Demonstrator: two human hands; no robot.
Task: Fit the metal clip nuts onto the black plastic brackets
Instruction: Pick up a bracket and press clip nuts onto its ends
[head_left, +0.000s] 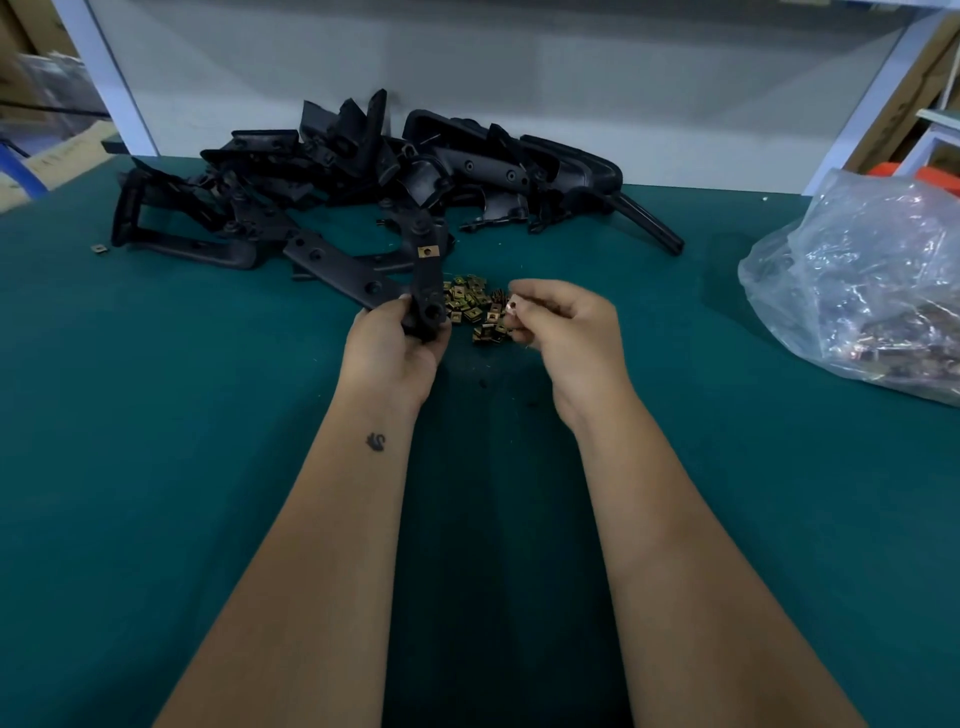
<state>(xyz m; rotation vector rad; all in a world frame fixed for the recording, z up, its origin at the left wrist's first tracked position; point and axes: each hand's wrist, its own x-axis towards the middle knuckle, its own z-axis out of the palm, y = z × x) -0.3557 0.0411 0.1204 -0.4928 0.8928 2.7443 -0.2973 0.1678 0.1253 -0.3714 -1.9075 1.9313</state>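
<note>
Left hand (395, 348) grips a black bracket (427, 291) upright over the green table (156, 415), one clip nut (426, 252) already on its top end. Right hand (563, 332) pinches a loose nut (511, 305) beside the nut pile (472, 306). Bracket heap (363, 176) behind; plastic bag (862, 280) far right.

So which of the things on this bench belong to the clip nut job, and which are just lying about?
In the job:
left hand gripping a black bracket
right hand pinching a clip nut
loose clip nuts
bracket pile

Lying about:
plastic bag
stray nut at far left
</note>
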